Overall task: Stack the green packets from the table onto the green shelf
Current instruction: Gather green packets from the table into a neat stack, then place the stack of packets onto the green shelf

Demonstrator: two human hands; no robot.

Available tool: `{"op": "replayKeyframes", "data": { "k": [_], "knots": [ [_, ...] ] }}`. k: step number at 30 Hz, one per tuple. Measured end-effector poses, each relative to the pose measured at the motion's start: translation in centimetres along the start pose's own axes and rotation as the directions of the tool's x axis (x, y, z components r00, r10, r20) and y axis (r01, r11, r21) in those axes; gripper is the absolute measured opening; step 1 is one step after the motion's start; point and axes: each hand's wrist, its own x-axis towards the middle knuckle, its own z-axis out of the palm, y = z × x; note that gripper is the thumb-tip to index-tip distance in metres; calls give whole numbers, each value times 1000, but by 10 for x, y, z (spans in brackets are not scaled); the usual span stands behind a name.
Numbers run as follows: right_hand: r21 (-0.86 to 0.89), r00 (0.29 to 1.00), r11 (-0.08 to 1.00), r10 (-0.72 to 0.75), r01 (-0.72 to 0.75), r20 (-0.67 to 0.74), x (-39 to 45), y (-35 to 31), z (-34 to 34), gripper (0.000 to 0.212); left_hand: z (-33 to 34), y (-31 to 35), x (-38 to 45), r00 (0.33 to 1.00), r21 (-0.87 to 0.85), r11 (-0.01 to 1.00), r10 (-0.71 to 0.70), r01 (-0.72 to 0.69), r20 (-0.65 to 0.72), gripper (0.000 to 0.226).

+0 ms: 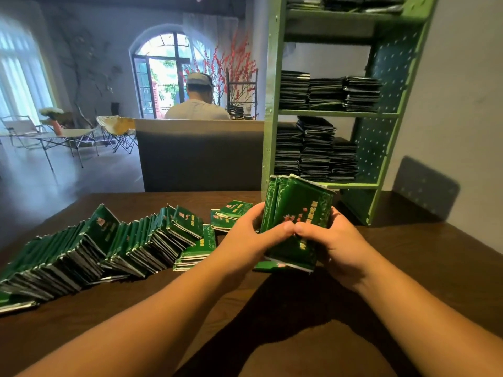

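Hands clamp a bundle (pixel 295 219) of green packets upright on the table (pixel 408 268), just before the shelf (pixel 386 148): left hand (pixel 253 235) and right hand (pixel 329 240) curl round its sides, thumbs meeting on the front. Slippage looks the likeliest fault; glossy packets could fan out on lifting, and the shelf's lower piles (pixel 315 148) already lean unevenly. A long row (pixel 109 246) waits at left.

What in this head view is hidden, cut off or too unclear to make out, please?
- Bundle of green packets: its count and lower part are covered by the left hand and right hand.
- Top tier of the green shelf: cut off by the upper edge.
- Leaning row of packets: its left end runs out of frame.
- Gold print on the packets: too small to read.
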Motion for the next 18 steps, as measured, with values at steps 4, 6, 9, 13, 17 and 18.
{"op": "replayKeyframes", "data": {
  "k": [4,6,9,13,17,18],
  "knots": [
    [5,1000,1000,4,-4,-29,2,-14,-16,63,23,4,13,999,-78,996,-47,48,14,60],
    [18,998,1000,-14,15,-56,2,-23,-25,61,32,9,22,999,-99,994,-41,42,11,53],
    [-33,986,998,-65,61,-154,2,-34,-34,64,43,19,33,999,-130,991,-46,45,-3,52],
    [-300,946,949,-181,96,-270,4,-51,-39,45,53,31,44,999,-122,992,-37,34,-23,54],
    [-389,929,915,-232,108,-288,9,-70,-46,36,60,49,55,1000,-92,995,-28,29,8,53],
    [-393,925,914,-233,103,-299,11,-72,-48,36,61,54,57,999,-94,995,-34,34,11,54]
  ]
}}
